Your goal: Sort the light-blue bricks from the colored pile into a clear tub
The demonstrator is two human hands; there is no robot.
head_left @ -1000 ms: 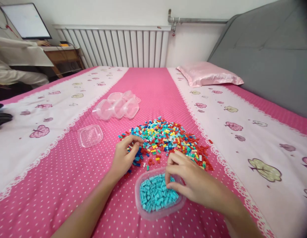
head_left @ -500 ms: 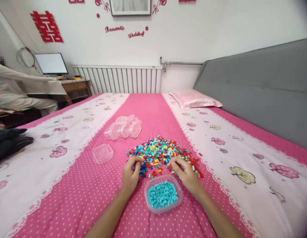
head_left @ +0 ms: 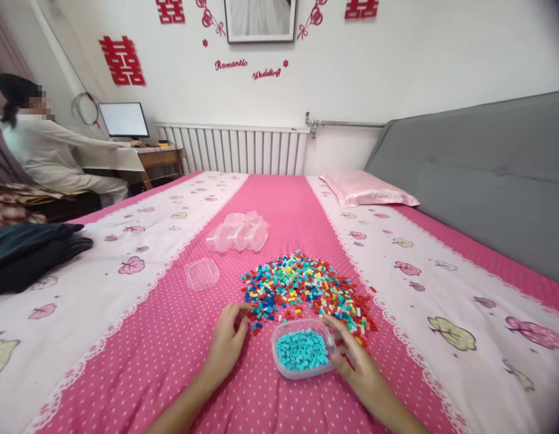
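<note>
A clear plastic container (head_left: pixel 279 369) holding many small turquoise building bricks (head_left: pixel 303 349) sits on the bed in front of me. My right hand (head_left: pixel 357 360) is at its right side, thumb and fingers apart, with fingertips at the rim. To the left of the container, my left hand (head_left: pixel 229 339) hovers by the near left edge of a mixed brick pile (head_left: pixel 302 280). Its fingers are loosely curled, with a gap between thumb and index finger, and I see no brick in it. The pile mixes red, blue, yellow, green, white and turquoise pieces.
A clear plastic lid or shallow tray (head_left: pixel 202 275) lies left of the pile. Several more clear containers (head_left: pixel 238 233) are grouped behind it. A pink pillow (head_left: pixel 367 188) rests near the grey headboard (head_left: pixel 478 175). Dark folded clothes (head_left: pixel 35 253) lie at left; a person (head_left: pixel 58 150) sits at a computer.
My right hand has moved from the pile's near edge down to the container's right rim, and its fingers have spread. My left hand has drawn back slightly from the pile. The view has shifted left.
</note>
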